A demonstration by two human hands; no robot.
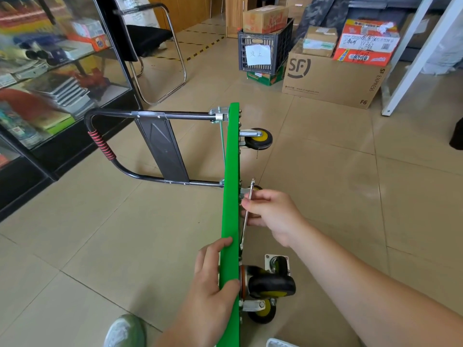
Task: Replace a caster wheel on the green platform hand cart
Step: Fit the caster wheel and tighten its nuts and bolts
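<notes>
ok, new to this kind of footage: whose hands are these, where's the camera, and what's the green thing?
No robot here: a person wears one wide-angle camera on the head, looking down at their own bare hands. The green platform cart stands tipped on its side on the tiled floor, handle out to the left, wheels facing right. The left hand grips the deck's upper edge, steadying it. The right hand holds a wrench against the underside; what it bears on is hidden behind the hand. A separate caster with its mounting plate seems to lie on the floor beside the near wheels.
</notes>
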